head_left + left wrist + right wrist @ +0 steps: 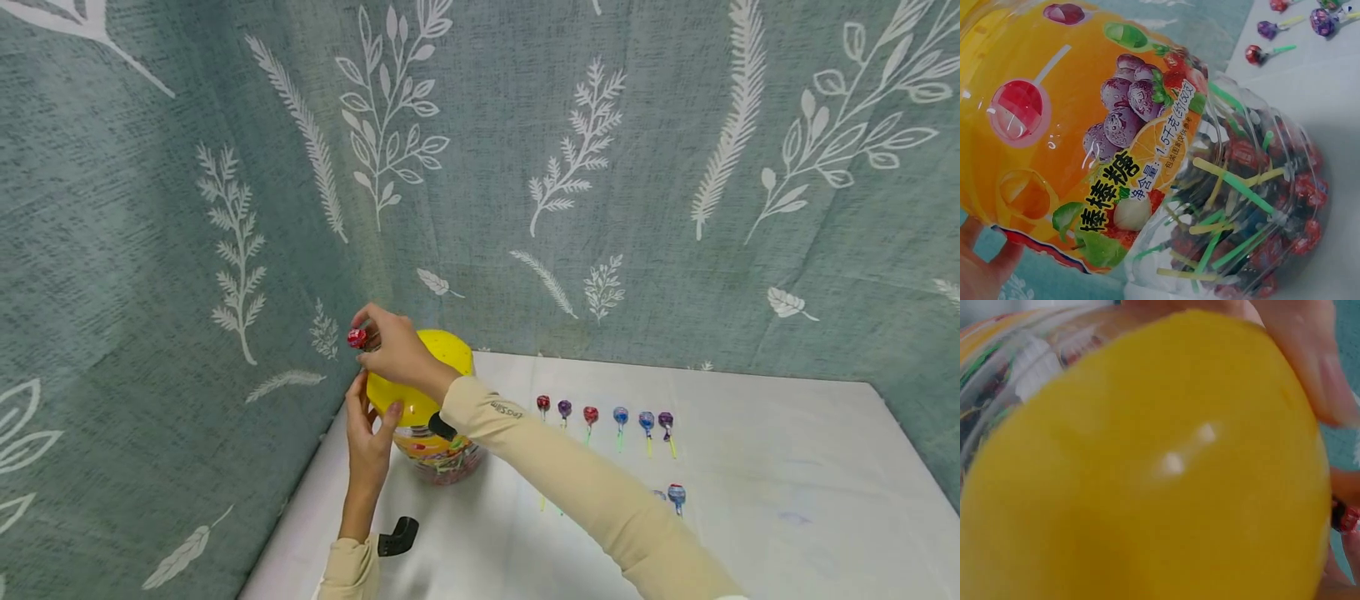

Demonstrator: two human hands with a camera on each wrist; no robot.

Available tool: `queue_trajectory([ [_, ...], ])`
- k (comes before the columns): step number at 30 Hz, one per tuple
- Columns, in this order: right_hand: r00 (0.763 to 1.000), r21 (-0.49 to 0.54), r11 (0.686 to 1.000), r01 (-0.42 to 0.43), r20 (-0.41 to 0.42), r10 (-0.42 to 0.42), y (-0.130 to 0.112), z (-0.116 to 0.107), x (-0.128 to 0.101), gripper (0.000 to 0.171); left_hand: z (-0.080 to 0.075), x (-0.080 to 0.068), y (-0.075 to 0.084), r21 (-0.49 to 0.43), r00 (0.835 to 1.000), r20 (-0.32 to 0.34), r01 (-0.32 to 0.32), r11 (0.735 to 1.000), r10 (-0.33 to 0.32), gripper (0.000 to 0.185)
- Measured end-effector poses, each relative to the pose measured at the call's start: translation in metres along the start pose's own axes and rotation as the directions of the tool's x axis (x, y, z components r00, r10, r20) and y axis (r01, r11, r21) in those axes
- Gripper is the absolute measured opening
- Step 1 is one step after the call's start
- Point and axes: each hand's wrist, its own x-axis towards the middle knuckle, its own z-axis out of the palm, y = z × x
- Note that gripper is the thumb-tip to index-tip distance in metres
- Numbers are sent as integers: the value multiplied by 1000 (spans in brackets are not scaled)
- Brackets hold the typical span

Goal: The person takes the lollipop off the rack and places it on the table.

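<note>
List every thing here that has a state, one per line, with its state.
Candy jar: upright on the table, partly full of lollipops.
Yellow lid: on top of the jar; sealed or loose cannot be told.
Red lollipop: pinched in the right hand, off the table.
Left hand: touching the lid's side.
Row of lollipops: lying wrapped on the table.

- Right hand (397, 350) pinches a red lollipop (356, 338) above the yellow lid (442, 358).
- Left hand (369, 433) touches the lid's side.
- A lollipop row (603, 415) lies right of both hands.
</note>
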Motion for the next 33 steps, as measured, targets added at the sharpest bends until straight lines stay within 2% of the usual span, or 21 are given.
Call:
queue_trajectory([
  [10, 995, 14, 999, 45, -90, -43, 7, 1, -3, 26, 6, 0, -3, -31, 1000, 2, -2, 1000, 2, 66],
  [17, 978, 101, 989, 107, -191, -87, 3, -4, -6, 24, 9, -3, -4, -24, 1000, -3, 7, 1000, -7, 66],
  [24, 957, 79, 978, 191, -235, -168, -8, -26, -14, 26, 8, -4, -2, -15, 1000, -15, -6, 1000, 6, 64],
  [33, 945, 57, 978, 203, -272, -180, -13, -61, -37, 28, 4, -1, -2, -9, 999, -28, -17, 1000, 17, 65],
])
